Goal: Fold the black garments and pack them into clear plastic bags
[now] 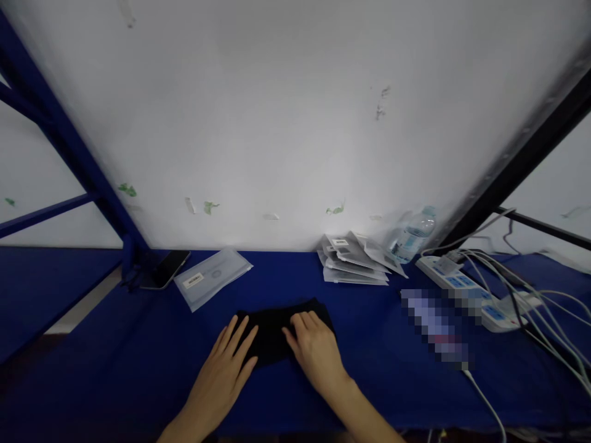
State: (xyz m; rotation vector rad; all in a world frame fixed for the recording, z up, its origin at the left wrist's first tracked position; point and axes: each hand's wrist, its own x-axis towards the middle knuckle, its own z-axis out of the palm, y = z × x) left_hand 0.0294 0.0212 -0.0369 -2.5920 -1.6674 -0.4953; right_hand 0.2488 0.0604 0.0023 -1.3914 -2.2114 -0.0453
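A folded piece of black cloth (272, 338) lies flat on the blue tabletop, close in front of me. My left hand (221, 369) rests on its left end, palm down, with the fingers stretched and spread. At the right part of the same cloth is my right hand (316, 351), its fingers bent and close together on the fabric, the thumb at its inner side. Whatever lies under the right fingertips is hidden.
Behind the cloth lie a clear zip pouch (215, 277) and a dark phone (166, 269). Several more zip pouches (355, 261) are piled by the wall beside a plastic bottle (415, 234). A power strip (462, 286) with cables and a blurred-out device (436, 329) are on the right.
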